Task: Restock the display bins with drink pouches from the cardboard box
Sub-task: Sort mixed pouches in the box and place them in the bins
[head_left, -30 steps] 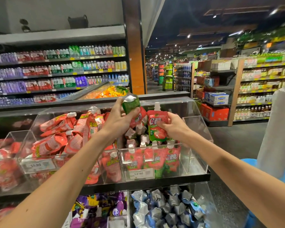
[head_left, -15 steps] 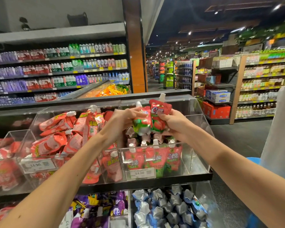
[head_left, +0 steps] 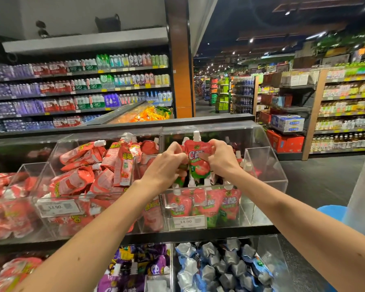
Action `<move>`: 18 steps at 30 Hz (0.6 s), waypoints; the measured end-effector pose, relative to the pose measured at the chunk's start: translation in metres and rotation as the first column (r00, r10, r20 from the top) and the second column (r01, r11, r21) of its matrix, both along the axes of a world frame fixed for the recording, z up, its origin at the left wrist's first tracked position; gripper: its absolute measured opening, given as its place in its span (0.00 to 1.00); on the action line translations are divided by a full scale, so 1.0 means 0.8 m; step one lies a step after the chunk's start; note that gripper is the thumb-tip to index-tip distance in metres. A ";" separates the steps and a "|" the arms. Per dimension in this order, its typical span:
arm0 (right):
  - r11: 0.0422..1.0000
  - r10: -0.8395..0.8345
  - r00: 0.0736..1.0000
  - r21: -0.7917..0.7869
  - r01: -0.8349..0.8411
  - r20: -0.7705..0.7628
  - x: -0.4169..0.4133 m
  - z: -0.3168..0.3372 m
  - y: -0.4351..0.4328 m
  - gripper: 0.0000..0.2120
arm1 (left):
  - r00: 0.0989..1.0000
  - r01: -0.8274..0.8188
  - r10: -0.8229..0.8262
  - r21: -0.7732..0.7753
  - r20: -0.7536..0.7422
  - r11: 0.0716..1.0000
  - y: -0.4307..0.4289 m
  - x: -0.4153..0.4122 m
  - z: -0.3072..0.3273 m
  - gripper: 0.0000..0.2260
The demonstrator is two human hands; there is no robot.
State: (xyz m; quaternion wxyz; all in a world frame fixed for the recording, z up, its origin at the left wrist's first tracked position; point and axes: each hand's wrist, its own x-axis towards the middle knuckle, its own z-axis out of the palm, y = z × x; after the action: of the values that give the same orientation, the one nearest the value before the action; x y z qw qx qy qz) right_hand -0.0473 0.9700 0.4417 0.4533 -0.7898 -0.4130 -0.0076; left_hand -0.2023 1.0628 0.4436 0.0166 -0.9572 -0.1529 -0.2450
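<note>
Your left hand [head_left: 167, 164] and right hand [head_left: 219, 157] each have a tight grip on one side of the red drink pouch [head_left: 199, 160]. You hold it upright, spout up, above the clear bin [head_left: 269, 182], behind the front row of pouches [head_left: 200, 205].

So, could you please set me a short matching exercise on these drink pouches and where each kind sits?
Things:
1 held pouch
2 purple pouches
3 silver-blue pouches

Places:
A lower right bin
B over the upper right bin
C lower middle bin

Pairs: 1-B; 2-C; 3-A
</note>
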 end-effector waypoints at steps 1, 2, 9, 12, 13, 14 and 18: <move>1.000 -0.010 1.000 0.014 0.010 0.004 0.001 0.000 0.001 0.14 | 1.000 -0.016 0.017 0.036 -0.016 0.999 0.003 0.002 -0.001 0.09; 1.000 -0.010 1.000 0.021 0.010 0.004 0.001 -0.001 0.000 0.14 | 0.999 -0.031 0.033 0.067 -0.030 0.997 0.004 0.003 -0.001 0.09; 0.990 0.080 0.996 -0.118 -0.074 0.048 -0.005 -0.011 0.011 0.05 | 0.941 -0.174 0.296 0.512 -0.167 0.841 0.000 -0.001 0.008 0.05; 0.974 0.069 0.994 -0.220 -0.050 0.082 -0.011 -0.011 0.018 0.09 | 0.911 -0.212 0.353 0.495 -0.212 0.843 0.002 -0.004 0.013 0.08; 0.966 0.065 0.995 -0.255 -0.044 0.078 -0.010 -0.013 0.019 0.10 | 0.910 -0.209 0.353 0.494 -0.219 0.844 0.000 -0.003 0.013 0.08; 0.958 0.063 0.995 -0.283 -0.041 0.071 -0.008 -0.015 0.018 0.10 | 0.906 -0.207 0.354 0.487 -0.231 0.849 -0.001 -0.003 0.012 0.08; 0.946 0.057 0.989 -0.325 -0.010 0.135 -0.006 -0.018 0.014 0.15 | 0.922 -0.225 0.312 0.338 -0.228 0.914 0.001 -0.008 0.006 0.08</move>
State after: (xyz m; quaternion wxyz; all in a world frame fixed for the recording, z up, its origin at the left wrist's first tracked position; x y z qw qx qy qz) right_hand -0.0522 0.9813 0.4271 0.2872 -0.8437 -0.4533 0.0114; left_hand -0.2085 1.0637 0.4483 0.2196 -0.9372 -0.2406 -0.1244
